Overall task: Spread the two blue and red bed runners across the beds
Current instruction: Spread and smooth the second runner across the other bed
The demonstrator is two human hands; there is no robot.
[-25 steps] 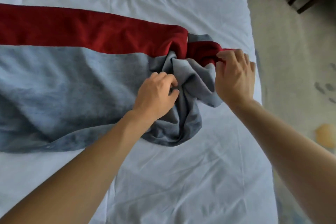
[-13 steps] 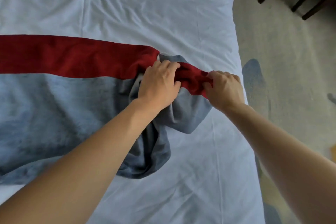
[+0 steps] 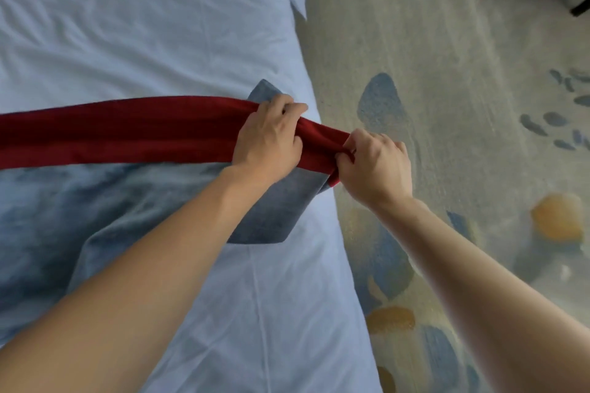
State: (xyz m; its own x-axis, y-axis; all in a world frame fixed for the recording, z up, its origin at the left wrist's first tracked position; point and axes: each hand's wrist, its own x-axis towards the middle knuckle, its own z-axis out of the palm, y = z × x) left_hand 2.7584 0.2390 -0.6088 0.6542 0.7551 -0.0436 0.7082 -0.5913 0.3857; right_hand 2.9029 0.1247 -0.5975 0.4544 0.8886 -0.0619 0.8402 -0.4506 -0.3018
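The bed runner [image 3: 105, 188] lies across the white bed [image 3: 159, 25], and its long axis goes from left to right in the scene. Its red band [image 3: 121, 131] is on the far side and its blue part [image 3: 64, 210] on the near side. Most of the runner is already flat on the bed, but its right end is not yet spread: there the cloth is gathered and folded, with one blue corner showing behind the red band and another blue flap lying near the edge of the bed.

Both hands are at this right end. The left hand [image 3: 268, 137] has its fingers curled over the red band and holds it, a little inside the edge of the mattress. The right hand [image 3: 378, 163] is further right, over the edge of the bed and above the patterned carpet [image 3: 463, 89], and it pinches the bunched red end of the runner in closed fingers. The red cloth is stretched between the two hands.

So the right hand is the nearer one to the free end, and the cloth runs away from it to the left. I think the coming move is a pull to the right, along the long axis, so that the end opens and hangs over the side of the bed. The folded blue flap probably needs to be opened toward the near side too.
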